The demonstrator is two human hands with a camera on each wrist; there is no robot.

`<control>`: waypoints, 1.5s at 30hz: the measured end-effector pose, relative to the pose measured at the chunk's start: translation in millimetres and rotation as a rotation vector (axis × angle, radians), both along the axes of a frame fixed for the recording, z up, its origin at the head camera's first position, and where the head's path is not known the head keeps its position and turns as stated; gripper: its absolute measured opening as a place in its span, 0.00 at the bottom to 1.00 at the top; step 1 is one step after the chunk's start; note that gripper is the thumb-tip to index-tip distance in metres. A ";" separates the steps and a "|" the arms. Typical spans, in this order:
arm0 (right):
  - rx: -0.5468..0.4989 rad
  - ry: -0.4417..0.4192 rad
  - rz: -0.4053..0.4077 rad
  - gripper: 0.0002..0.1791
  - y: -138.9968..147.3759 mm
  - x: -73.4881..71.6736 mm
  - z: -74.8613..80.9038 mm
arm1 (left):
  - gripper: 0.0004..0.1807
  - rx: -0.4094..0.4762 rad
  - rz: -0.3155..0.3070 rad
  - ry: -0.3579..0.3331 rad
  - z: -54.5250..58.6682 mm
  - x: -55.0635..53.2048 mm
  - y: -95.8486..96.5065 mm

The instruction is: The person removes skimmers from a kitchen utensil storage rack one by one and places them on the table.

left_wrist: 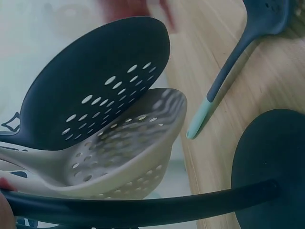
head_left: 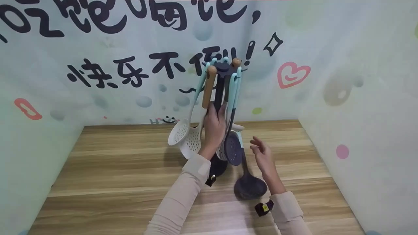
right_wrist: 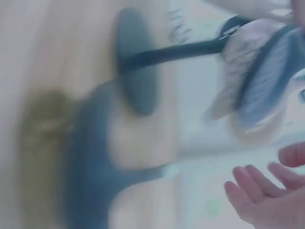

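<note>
My left hand [head_left: 214,130] grips the dark upright post [left_wrist: 143,210] of a rotating utensil stand with a round dark base [left_wrist: 271,157]. From its top [head_left: 223,67] hang kitchen utensils with mint or wooden handles. A white skimmer [head_left: 179,132] hangs at the left, beside a white slotted spoon [head_left: 192,143]. On the right hangs a dark skimmer [head_left: 233,150]. A dark ladle [head_left: 250,187] with a mint handle end lies on the table, just right of the stand. Beside that ladle my right hand [head_left: 265,160] is raised, fingers loosely bent and holding nothing.
The wood-grain table [head_left: 114,169] meets a printed backdrop [head_left: 137,42] with black lettering behind the stand. Pale side panels [head_left: 369,107] border the table left and right. A small black device [head_left: 264,208] is worn at my right wrist.
</note>
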State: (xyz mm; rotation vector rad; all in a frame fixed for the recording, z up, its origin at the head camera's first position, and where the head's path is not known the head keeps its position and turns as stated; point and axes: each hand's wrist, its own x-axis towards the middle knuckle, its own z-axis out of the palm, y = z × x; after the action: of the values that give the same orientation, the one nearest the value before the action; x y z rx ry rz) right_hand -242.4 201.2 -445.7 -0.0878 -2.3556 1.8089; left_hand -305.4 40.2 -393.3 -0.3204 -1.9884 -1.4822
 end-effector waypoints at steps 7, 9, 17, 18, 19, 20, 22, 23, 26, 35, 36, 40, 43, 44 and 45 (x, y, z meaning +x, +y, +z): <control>-0.249 0.295 0.093 0.16 -27.3 16.0 49.3 | 0.12 -0.019 0.009 -0.011 -0.4 2.3 0.7; -0.260 0.332 0.163 0.15 -35.4 21.2 57.6 | 0.12 -0.024 0.019 -0.011 -0.2 2.5 0.4; 0.027 0.275 0.231 0.17 -55.1 34.9 66.5 | 0.12 -0.025 0.019 -0.009 0.7 3.8 0.9; 0.050 0.263 0.234 0.18 -55.7 35.7 65.9 | 0.12 -0.027 0.023 -0.002 0.4 4.0 1.1; 0.070 0.253 0.244 0.20 -56.0 36.6 65.5 | 0.12 -0.027 0.025 0.003 0.0 4.1 1.3; 0.080 0.239 0.260 0.21 -56.2 37.4 65.0 | 0.12 -0.026 0.025 0.009 -0.3 4.2 1.5; 0.100 0.215 0.288 0.25 -56.6 38.9 64.3 | 0.13 -0.024 0.021 0.018 -1.2 4.4 1.8; 0.111 0.207 0.302 0.27 -56.7 39.5 64.1 | 0.15 -0.021 0.017 0.022 -1.4 4.5 1.8; 0.153 0.209 0.319 0.31 -57.2 41.0 64.4 | 0.21 -0.008 -0.001 0.025 -2.5 4.5 1.9; 0.190 0.190 0.271 0.40 -58.2 44.4 67.6 | 0.25 -0.003 -0.016 0.004 -5.1 4.1 0.8; 0.187 0.181 0.274 0.41 -58.2 44.7 67.1 | 0.25 -0.003 -0.019 -0.001 -5.1 4.5 0.4; 0.191 0.154 0.302 0.43 -58.5 47.9 63.6 | 0.26 -0.002 -0.039 -0.015 -5.5 5.7 -1.2; 0.210 0.145 0.313 0.43 -59.8 51.0 60.9 | 0.25 -0.003 -0.043 -0.008 -5.6 5.5 -1.6; 0.219 0.148 0.309 0.43 -60.1 51.3 60.3 | 0.26 -0.002 -0.042 -0.007 -5.5 5.6 -1.2; 0.234 0.150 0.300 0.42 -59.9 51.0 59.4 | 0.26 -0.002 -0.039 -0.005 -5.4 5.6 -0.8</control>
State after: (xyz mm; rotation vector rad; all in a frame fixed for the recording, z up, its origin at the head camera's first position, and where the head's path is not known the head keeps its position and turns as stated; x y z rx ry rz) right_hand -191.4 141.3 -386.3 0.4377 -2.5558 1.5696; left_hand -299.7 39.4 -398.7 -0.3591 -1.9975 -1.5071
